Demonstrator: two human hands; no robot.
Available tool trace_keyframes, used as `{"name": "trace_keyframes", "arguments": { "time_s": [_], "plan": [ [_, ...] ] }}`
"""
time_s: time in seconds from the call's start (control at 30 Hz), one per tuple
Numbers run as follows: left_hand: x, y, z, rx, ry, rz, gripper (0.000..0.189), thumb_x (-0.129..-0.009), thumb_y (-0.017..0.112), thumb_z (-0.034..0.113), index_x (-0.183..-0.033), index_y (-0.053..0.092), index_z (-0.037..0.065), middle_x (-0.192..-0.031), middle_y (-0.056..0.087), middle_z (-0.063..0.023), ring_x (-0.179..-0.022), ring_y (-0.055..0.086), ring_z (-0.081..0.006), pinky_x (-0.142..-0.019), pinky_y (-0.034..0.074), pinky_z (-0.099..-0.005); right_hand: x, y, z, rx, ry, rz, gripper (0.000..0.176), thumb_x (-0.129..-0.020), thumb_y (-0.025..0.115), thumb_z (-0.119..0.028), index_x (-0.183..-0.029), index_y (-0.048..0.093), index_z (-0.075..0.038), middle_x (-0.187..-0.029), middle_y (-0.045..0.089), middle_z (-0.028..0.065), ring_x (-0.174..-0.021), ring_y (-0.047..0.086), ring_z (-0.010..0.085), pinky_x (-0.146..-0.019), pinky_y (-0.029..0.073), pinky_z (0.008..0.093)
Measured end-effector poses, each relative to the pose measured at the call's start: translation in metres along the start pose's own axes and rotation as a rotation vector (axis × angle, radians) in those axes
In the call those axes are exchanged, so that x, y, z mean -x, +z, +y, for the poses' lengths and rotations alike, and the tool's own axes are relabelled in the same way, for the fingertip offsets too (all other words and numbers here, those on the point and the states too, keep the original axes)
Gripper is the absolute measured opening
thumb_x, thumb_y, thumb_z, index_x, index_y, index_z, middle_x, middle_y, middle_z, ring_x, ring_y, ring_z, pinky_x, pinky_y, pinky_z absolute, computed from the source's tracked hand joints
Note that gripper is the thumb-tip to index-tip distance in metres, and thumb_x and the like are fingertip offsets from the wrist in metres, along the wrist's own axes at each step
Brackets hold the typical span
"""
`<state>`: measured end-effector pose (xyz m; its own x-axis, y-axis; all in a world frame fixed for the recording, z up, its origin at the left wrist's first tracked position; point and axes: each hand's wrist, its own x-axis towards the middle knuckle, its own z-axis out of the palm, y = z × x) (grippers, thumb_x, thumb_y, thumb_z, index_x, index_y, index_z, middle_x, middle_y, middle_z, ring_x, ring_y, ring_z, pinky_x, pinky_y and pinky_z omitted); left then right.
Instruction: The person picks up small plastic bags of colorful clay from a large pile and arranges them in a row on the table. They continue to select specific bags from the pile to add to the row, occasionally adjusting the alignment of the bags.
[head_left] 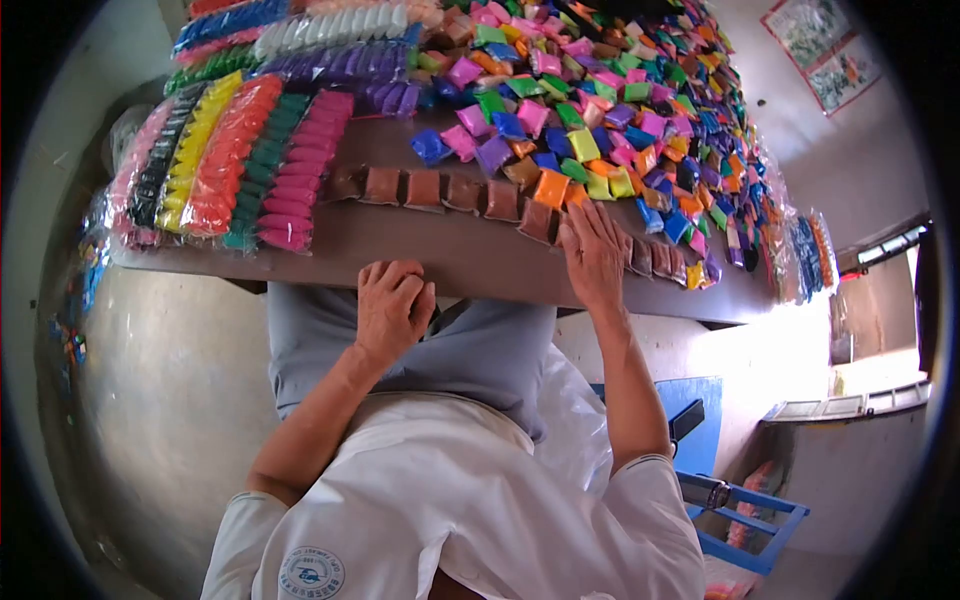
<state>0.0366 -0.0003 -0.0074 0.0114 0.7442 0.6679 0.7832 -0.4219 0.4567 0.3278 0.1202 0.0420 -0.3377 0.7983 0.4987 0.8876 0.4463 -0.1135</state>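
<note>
A row of brown packets (pixel 423 189) runs along the brown table (pixel 350 240) in front of me. My right hand (pixel 594 250) lies over the right part of this row, fingers stretched out flat, beside an orange packet (pixel 550 188). At the table's near edge rests my left hand (pixel 393 308), its fingers curled in; whether anything is inside them is hidden. Beyond the row spreads a big pile of small packets in many colours (pixel 583 145).
Bundles of same-coloured packets lie at the left, among them a red bundle (pixel 232 160) and a pink bundle (pixel 305 170). White and purple bundles sit behind them. A blue stool (pixel 745 520) stands on the floor at the lower right.
</note>
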Motion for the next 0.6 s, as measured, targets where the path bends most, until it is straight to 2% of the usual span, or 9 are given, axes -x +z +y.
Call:
{"name": "trace_keyframes", "arguments": {
  "time_s": [0.13,0.23,0.3,0.47,0.6],
  "plan": [
    [0.002,0.0,0.0,0.021,-0.011,-0.013,0.012,-0.084,0.07,0.009,-0.083,0.059,0.007,-0.103,0.062,-0.0068,-0.094,0.057,-0.0314,-0.086,0.041,-0.0435,-0.023,0.013,-0.041,-0.183,-0.118,0.021,0.042,-0.103,0.055,-0.032,-0.136,0.06,-0.006,-0.139,0.059,0.019,-0.133,0.051,0.039,-0.109,0.041,0.0484],
    [0.003,-0.001,0.0,0.026,-0.011,-0.014,0.013,-0.083,0.071,0.009,-0.081,0.059,0.007,-0.102,0.061,-0.0063,-0.095,0.057,-0.0306,-0.086,0.042,-0.044,-0.027,0.035,-0.049,-0.133,-0.161,-0.102,0.043,-0.103,0.056,-0.03,-0.138,0.058,-0.005,-0.142,0.058,0.019,-0.135,0.05,0.0381,-0.111,0.039,0.0488],
    [0.002,-0.003,0.0,0.024,-0.007,-0.009,0.014,-0.082,0.072,0.009,-0.08,0.058,0.007,-0.101,0.061,-0.0058,-0.095,0.058,-0.0298,-0.086,0.043,-0.0445,-0.021,0.051,-0.047,-0.101,-0.183,-0.085,0.044,-0.103,0.055,-0.03,-0.138,0.058,-0.003,-0.144,0.057,0.0189,-0.137,0.049,0.0374,-0.113,0.038,0.0485],
    [0.003,-0.005,0.002,0.032,-0.003,-0.01,0.014,-0.082,0.072,0.01,-0.08,0.058,0.007,-0.103,0.062,-0.0064,-0.097,0.058,-0.0297,-0.088,0.043,-0.0442,-0.025,0.045,-0.05,-0.127,-0.143,-0.099,0.042,-0.102,0.056,-0.029,-0.134,0.061,-0.002,-0.141,0.059,0.0198,-0.136,0.05,0.0378,-0.114,0.038,0.0472],
    [0.005,-0.005,0.0,0.058,-0.02,-0.018,0.014,-0.082,0.072,0.008,-0.08,0.058,0.007,-0.107,0.063,-0.0083,-0.097,0.058,-0.0315,-0.089,0.043,-0.045,-0.056,0.039,-0.082,-0.207,-0.235,-0.006,0.041,-0.1,0.058,-0.027,-0.132,0.062,-0.003,-0.139,0.06,0.0195,-0.133,0.052,0.0386,-0.112,0.04,0.0467]
  ]
}}
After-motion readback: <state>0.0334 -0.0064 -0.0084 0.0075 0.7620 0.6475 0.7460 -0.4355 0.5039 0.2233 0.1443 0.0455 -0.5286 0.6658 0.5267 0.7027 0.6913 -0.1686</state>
